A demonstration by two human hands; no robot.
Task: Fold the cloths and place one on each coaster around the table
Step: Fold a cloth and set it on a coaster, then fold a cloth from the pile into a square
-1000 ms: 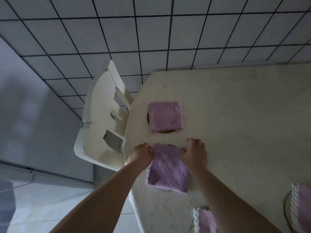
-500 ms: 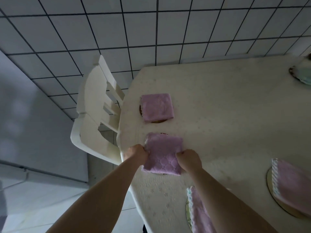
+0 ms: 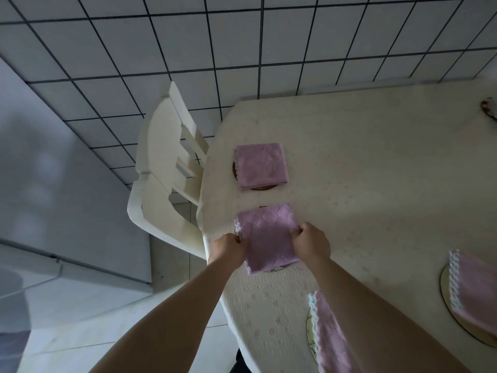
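A folded pink cloth is held over a coaster near the table's left edge, with only slivers of the coaster visible beneath its near and far edges. It is gripped at both sides, presumably so that its folds are kept together and it can be squared on the coaster without being opened out. The left hand is curled into a near fist at the cloth's left edge, the scalloped hem being pinched there; the right hand is likewise curled, knuckles up, with the right edge bunched under its fingers. Neither hand is opened at all — the fingertips themselves are hidden beneath the knuckles, so how deep the pinch goes cannot be told.

Just beyond, a second folded cloth is laid flat on a brown coaster, which is mostly covered. Two more cloths are seen resting on round mats nearer the person: one partly behind the right forearm, another at the right margin. A further mat (only its rim) is glimpsed at the far right edge. A white plastic chair is drawn up at the table's left side, against a tiled floor.

The placement is judged nearly done — only release and a last straightening seem to be left for this cloth
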